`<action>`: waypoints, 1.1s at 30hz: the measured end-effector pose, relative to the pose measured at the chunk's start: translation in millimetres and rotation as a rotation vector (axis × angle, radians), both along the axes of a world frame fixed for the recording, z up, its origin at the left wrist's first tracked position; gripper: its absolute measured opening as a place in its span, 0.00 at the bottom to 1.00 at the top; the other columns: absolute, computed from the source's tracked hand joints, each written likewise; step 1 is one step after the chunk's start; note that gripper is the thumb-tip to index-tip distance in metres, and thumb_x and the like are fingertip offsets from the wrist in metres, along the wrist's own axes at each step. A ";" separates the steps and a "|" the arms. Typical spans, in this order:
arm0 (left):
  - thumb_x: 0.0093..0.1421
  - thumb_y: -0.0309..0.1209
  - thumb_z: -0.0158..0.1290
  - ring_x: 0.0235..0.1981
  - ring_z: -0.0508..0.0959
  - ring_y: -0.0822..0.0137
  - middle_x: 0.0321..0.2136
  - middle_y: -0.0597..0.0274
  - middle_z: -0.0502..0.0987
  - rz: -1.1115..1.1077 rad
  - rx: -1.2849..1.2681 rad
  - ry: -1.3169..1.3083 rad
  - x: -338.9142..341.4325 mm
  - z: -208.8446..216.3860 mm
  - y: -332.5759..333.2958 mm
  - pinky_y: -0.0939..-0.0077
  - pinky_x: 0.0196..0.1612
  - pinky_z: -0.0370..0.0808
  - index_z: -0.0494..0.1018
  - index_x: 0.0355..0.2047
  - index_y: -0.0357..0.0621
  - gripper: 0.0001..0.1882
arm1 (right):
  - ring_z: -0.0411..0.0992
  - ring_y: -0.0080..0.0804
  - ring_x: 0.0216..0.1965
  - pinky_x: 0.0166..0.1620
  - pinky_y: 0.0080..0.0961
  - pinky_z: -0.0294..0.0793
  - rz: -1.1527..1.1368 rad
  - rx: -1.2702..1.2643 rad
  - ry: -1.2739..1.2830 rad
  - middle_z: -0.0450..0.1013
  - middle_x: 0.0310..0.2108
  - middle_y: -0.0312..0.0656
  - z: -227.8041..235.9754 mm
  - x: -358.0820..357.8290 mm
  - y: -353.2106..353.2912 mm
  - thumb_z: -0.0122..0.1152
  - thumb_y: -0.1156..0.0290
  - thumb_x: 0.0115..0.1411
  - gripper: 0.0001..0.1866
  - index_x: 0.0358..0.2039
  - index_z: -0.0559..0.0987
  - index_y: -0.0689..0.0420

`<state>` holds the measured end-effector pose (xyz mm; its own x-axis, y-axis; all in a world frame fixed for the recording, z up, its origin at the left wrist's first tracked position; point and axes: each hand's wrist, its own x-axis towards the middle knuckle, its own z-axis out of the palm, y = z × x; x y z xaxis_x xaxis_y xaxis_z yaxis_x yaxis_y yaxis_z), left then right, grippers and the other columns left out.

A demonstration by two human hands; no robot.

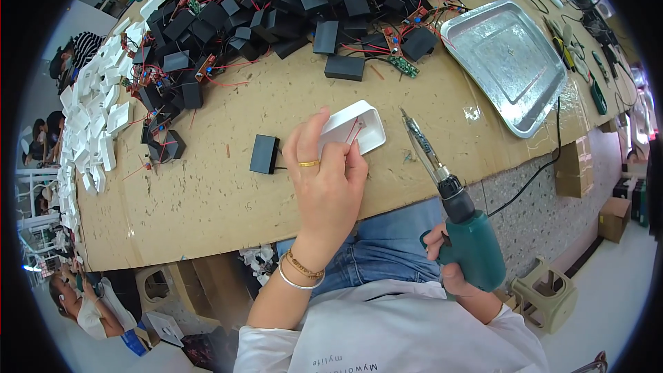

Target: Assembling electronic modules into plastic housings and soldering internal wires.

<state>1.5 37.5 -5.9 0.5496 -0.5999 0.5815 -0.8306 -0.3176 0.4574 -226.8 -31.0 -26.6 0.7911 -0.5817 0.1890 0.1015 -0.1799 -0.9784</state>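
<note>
My left hand (323, 183) is closed around the near left side of a small white open-topped plastic case (373, 128), which rests on the cardboard-covered table. Thin red wires (356, 129) show inside the case, close to my thumb and index fingertips. Just left of my wrist lies a black rectangular box (264, 154) with a short black lead going under my hand. In my right hand (436, 242) is a green power screwdriver (480, 252), gripped by its handle. Its long metal bit points up and away, right of the case and apart from it.
A heap of black boxes (324, 38) with wired circuit boards fills the far side. White plastic casings (97, 117) pile along the left edge. At right stand a metal tray (507, 62), pliers (566, 48) and a black cable (535, 179). Other people sit at far left.
</note>
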 end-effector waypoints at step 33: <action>0.46 0.18 0.59 0.50 0.67 0.51 0.50 0.55 0.69 -0.009 -0.034 -0.029 3.8 -4.2 -3.5 0.60 0.50 0.68 0.68 0.23 0.38 0.09 | 0.74 0.20 0.26 0.32 0.18 0.74 -0.091 0.085 0.227 0.78 0.32 0.39 6.0 18.8 16.7 0.70 0.65 0.54 0.22 0.43 0.72 0.63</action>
